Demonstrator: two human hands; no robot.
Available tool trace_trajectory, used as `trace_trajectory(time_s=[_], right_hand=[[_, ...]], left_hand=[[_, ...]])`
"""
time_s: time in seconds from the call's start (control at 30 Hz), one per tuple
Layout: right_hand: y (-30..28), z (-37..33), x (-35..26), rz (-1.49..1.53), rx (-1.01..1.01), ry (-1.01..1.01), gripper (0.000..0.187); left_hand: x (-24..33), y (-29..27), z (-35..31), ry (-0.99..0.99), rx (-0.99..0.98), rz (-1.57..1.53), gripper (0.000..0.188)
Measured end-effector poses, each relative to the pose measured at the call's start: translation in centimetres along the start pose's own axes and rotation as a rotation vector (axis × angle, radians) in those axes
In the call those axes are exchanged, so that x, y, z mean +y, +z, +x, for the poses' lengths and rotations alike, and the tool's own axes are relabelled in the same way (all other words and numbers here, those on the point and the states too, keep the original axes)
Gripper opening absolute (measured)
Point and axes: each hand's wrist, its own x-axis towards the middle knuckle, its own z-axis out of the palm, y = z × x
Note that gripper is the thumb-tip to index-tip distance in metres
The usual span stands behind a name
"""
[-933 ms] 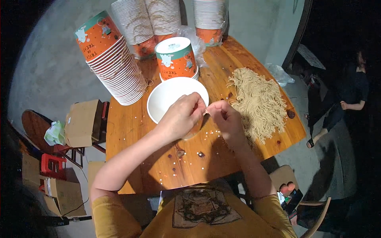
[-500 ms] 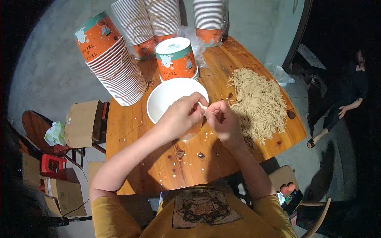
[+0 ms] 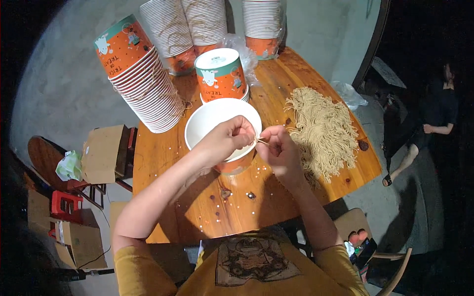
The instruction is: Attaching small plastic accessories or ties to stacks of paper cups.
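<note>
A paper bucket (image 3: 205, 118), white inside and orange outside, stands mouth up on the wooden table in front of me. At its right rim my left hand (image 3: 224, 140) is closed, thumb and fingers pinching a thin tan string (image 3: 262, 142). Just beside it my right hand (image 3: 282, 155) pinches the same string, its fingertips nearly touching the left ones. How the string meets the rim is hidden by my fingers. Right of my right hand lies a heap of tan strings (image 3: 323, 133).
Behind the bucket stands a short stack of upturned orange buckets (image 3: 221, 79). A tall leaning stack (image 3: 148, 89) is at the left, with more stacks behind. White specks dot the wooden table (image 3: 197, 207). Cardboard boxes (image 3: 103, 153) sit left; a person (image 3: 437, 108) is at far right.
Both hands remain at the rim; the left fingers have closed more tightly and the string between the hands has shifted. The person at the right has moved an arm and a leg.
</note>
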Motion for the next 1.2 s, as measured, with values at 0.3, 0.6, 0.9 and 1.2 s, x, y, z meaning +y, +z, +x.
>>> trace_trajectory(time_s=[0.3,0.6,0.9,1.2], right_hand=[[0.4,0.3,-0.8,-0.063,0.032,-0.049,0.011],[0.6,0.8,0.2,0.256,-0.010,0.024,0.011],[0.6,0.4,-1.3,0.026,-0.028,0.083,0.005],[0.1,0.8,-0.7,-0.051,-0.068,0.044,0.019]], left_hand=[[-0.6,-0.2,0.2,0.063,-0.017,0.001,0.005],[-0.4,0.5,0.2,0.083,-0.023,-0.084,0.005],[0.9,0.4,-0.4,0.197,0.012,0.449,0.011],[1.8,0.6,-0.5,0.872,0.228,1.498,0.019]])
